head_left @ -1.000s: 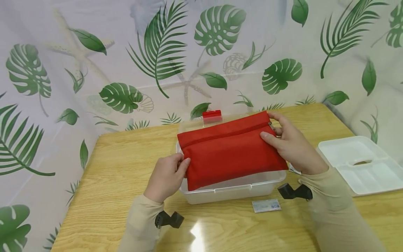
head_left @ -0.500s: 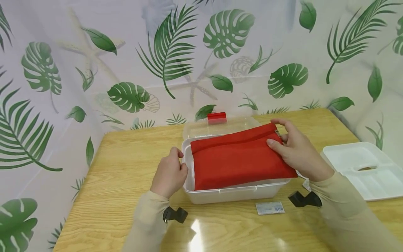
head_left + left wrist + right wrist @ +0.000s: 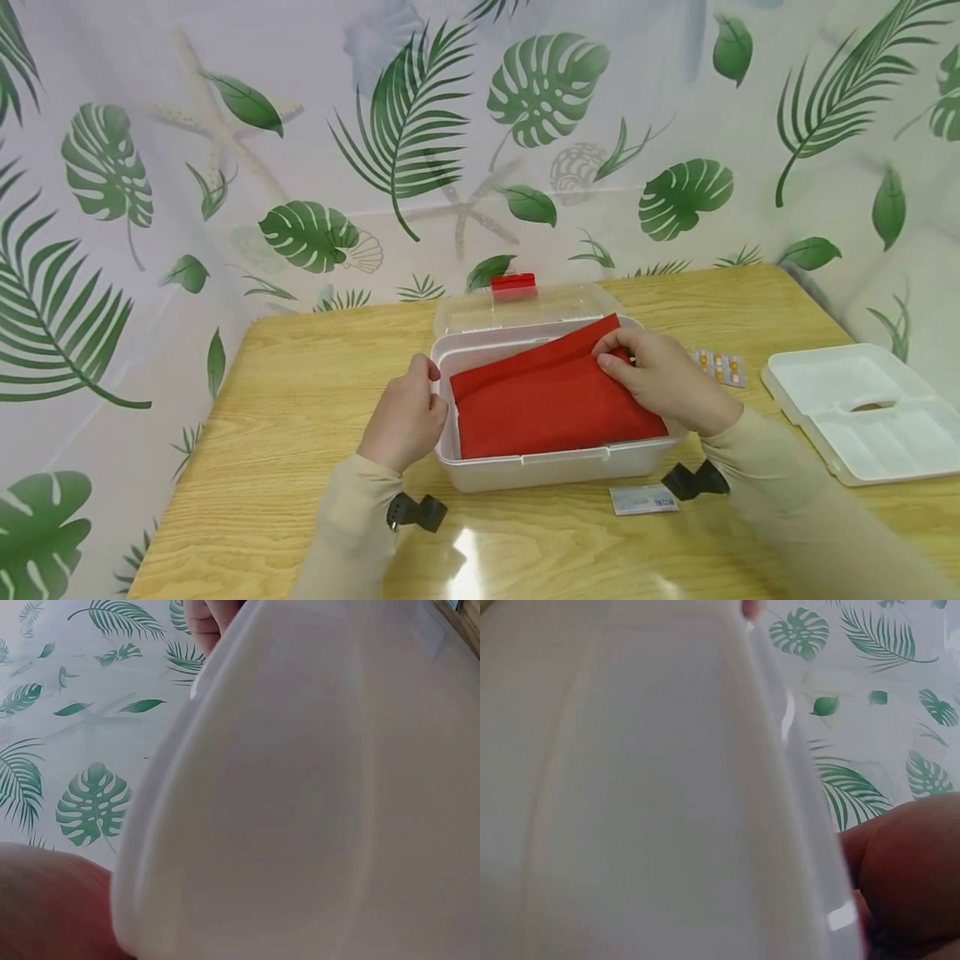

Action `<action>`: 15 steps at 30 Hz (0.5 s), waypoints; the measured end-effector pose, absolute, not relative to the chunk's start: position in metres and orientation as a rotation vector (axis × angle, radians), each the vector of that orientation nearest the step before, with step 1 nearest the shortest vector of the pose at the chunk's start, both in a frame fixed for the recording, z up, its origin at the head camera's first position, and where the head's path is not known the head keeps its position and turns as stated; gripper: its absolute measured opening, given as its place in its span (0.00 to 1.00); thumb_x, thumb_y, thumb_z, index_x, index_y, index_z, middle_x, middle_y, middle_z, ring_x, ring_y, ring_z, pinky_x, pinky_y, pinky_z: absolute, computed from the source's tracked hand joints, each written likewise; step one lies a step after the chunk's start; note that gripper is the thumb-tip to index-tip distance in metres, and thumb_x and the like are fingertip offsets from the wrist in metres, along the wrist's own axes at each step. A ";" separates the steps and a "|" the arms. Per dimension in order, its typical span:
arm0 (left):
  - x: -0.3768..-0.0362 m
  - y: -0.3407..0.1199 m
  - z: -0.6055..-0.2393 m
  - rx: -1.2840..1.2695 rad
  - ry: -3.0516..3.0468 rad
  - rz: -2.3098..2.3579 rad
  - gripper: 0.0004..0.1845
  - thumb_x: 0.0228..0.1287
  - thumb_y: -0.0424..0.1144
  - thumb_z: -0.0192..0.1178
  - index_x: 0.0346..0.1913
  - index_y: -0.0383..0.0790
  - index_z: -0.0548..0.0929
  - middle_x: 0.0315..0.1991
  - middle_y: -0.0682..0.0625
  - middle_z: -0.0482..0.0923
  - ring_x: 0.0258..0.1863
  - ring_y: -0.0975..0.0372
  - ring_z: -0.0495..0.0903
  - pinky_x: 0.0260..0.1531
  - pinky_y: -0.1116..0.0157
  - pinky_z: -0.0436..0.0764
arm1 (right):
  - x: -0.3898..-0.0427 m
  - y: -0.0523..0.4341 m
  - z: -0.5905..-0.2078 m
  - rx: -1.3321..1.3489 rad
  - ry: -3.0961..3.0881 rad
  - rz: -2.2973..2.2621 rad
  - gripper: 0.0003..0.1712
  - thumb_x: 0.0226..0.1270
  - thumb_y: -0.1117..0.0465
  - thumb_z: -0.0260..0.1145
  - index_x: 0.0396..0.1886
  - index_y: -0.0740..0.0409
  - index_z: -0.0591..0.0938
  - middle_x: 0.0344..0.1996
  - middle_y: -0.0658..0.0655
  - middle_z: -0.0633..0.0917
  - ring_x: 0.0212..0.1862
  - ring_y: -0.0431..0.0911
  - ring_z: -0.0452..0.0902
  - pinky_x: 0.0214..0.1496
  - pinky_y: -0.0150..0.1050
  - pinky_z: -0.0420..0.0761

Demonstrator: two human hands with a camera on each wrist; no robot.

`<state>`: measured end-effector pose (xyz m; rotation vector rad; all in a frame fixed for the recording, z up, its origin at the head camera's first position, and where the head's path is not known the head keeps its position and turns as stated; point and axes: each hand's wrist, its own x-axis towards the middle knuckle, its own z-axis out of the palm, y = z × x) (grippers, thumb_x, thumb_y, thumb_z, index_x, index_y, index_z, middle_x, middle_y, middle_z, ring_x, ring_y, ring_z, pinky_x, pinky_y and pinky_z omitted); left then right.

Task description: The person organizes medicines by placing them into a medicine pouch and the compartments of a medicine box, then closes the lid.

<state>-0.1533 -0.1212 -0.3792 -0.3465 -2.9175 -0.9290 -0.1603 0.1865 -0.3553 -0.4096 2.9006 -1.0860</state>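
A red zippered pouch [image 3: 555, 408] lies tilted inside a translucent white plastic box [image 3: 555, 477], its upper right corner raised above the rim. My right hand [image 3: 671, 382] pinches the pouch near that corner, thumb and fingertips together on the fabric. At the box's left end, my left hand [image 3: 403, 414] holds the rim with curled fingers. The left wrist view is mostly filled by the box wall [image 3: 300, 787], with the thumb [image 3: 52, 907] beside the rim. In the right wrist view the opposite box wall [image 3: 652, 787] hides the pouch.
The clear lid [image 3: 558, 308] with a red latch [image 3: 513, 286] stands open behind the box. To the right are a white divided tray [image 3: 825, 375] and a blister pack [image 3: 718, 367] of capsules. A small printed packet [image 3: 643, 500] lies in front on the wooden table [image 3: 300, 400].
The pouch has come down into the box. My left hand has let go of it and moved to the box's rim. My right hand has shifted left along the pouch, uncovering the blister pack.
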 end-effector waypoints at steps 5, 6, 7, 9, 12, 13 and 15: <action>-0.154 -0.123 -0.383 -0.307 -2.919 -0.921 0.07 0.65 0.32 0.53 0.43 0.35 0.70 0.18 0.50 0.69 0.17 0.59 0.69 0.18 0.66 0.71 | -0.162 0.181 -0.361 -0.442 2.813 -1.081 0.11 0.70 0.63 0.60 0.50 0.60 0.79 0.46 0.58 0.79 0.45 0.51 0.73 0.48 0.46 0.73; -0.155 -0.123 -0.383 -0.289 -2.924 -0.915 0.07 0.65 0.32 0.53 0.43 0.35 0.70 0.18 0.50 0.70 0.17 0.59 0.70 0.18 0.66 0.71 | -0.163 0.180 -0.362 -0.457 2.797 -1.068 0.13 0.69 0.62 0.60 0.51 0.60 0.78 0.48 0.58 0.79 0.47 0.52 0.73 0.50 0.47 0.73; -0.155 -0.123 -0.384 -0.271 -2.929 -0.908 0.07 0.65 0.33 0.53 0.43 0.36 0.70 0.19 0.49 0.71 0.18 0.59 0.70 0.18 0.66 0.71 | -0.163 0.180 -0.363 -0.486 2.793 -1.047 0.15 0.69 0.62 0.61 0.53 0.61 0.78 0.49 0.59 0.79 0.48 0.52 0.73 0.51 0.48 0.73; -0.156 -0.123 -0.385 -0.240 -2.939 -0.890 0.06 0.65 0.33 0.54 0.42 0.36 0.70 0.20 0.49 0.72 0.19 0.58 0.72 0.18 0.66 0.72 | -0.164 0.180 -0.366 -0.555 2.808 -0.973 0.18 0.67 0.61 0.63 0.55 0.61 0.76 0.51 0.59 0.79 0.50 0.53 0.73 0.54 0.49 0.72; -0.157 -0.122 -0.385 -0.218 -2.946 -0.856 0.05 0.64 0.32 0.54 0.40 0.36 0.70 0.21 0.48 0.73 0.21 0.56 0.73 0.19 0.65 0.73 | -0.165 0.177 -0.371 -0.663 2.891 -0.786 0.19 0.65 0.61 0.65 0.55 0.61 0.77 0.49 0.58 0.81 0.50 0.52 0.75 0.54 0.51 0.74; -0.157 -0.122 -0.385 -0.220 -2.944 -0.845 0.05 0.63 0.32 0.54 0.39 0.36 0.70 0.22 0.47 0.73 0.22 0.56 0.74 0.20 0.65 0.73 | -0.166 0.176 -0.374 -0.684 2.927 -0.713 0.19 0.65 0.60 0.66 0.54 0.60 0.78 0.48 0.58 0.82 0.49 0.51 0.76 0.54 0.51 0.75; -0.157 -0.121 -0.385 -0.221 -2.945 -0.833 0.04 0.62 0.31 0.54 0.37 0.36 0.70 0.23 0.46 0.74 0.23 0.55 0.74 0.21 0.64 0.74 | -0.167 0.173 -0.378 -0.709 2.986 -0.579 0.18 0.64 0.60 0.67 0.53 0.59 0.79 0.46 0.57 0.83 0.47 0.51 0.77 0.53 0.50 0.77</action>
